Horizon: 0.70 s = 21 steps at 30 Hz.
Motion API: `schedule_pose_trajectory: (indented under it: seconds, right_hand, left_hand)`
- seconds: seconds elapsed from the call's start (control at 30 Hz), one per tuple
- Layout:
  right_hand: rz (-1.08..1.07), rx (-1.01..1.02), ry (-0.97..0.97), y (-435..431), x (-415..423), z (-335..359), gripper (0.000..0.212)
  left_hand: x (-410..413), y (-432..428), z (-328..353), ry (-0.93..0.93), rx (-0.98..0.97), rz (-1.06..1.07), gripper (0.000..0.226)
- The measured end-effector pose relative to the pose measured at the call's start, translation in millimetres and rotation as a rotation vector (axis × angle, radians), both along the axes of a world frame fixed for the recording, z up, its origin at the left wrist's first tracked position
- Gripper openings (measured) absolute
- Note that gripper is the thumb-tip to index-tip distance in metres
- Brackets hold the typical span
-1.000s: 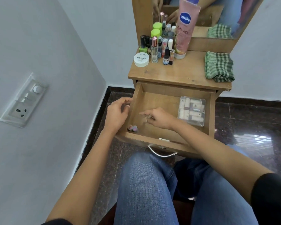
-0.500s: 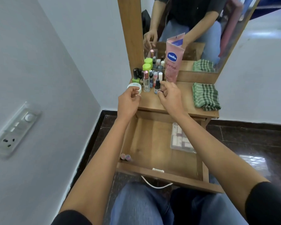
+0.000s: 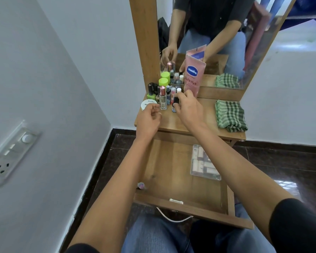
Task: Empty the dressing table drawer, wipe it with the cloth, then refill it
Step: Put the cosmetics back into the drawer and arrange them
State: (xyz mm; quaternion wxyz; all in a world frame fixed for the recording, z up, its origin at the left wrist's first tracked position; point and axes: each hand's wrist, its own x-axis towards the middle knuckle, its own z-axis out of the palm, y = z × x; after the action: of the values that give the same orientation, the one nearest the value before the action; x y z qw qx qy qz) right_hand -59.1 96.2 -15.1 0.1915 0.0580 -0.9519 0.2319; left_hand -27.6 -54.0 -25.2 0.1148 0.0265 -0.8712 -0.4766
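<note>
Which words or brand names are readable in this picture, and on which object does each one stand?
"Vaseline": logo on the pink tube.
"Gluta-Hya": below the logo, same tube.
"ZUDIO": lid of the white round jar; a second line starts "NAI", the rest hidden by the left hand.
Small bottle labels: too small to read.

Two hands, one cloth, one drawer, one tube

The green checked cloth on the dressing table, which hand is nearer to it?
Right. The right hand is left of the cloth, among the bottles; the left hand is farther left, by the white jar.
</note>
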Motion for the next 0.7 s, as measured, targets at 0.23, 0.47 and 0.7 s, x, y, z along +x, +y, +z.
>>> schedule_pose_trajectory:
  seconds: [0.23,0.47,0.7]
  right_hand:
    - [0.139,-0.164,0.094,8,8,1,0.018]
    - [0.288,-0.368,0.12,12,60,-20,0.01]
    - [0.135,-0.454,-0.167,17,92,-79,0.009]
  left_hand:
    - [11,-10,-3,-0.016,0.042,0.01,0.028]
    - [76,-27,-26,-0.018,0.022,0.002,0.029]
    - [140,-31,-60,-0.124,-0.157,-0.053,0.03]
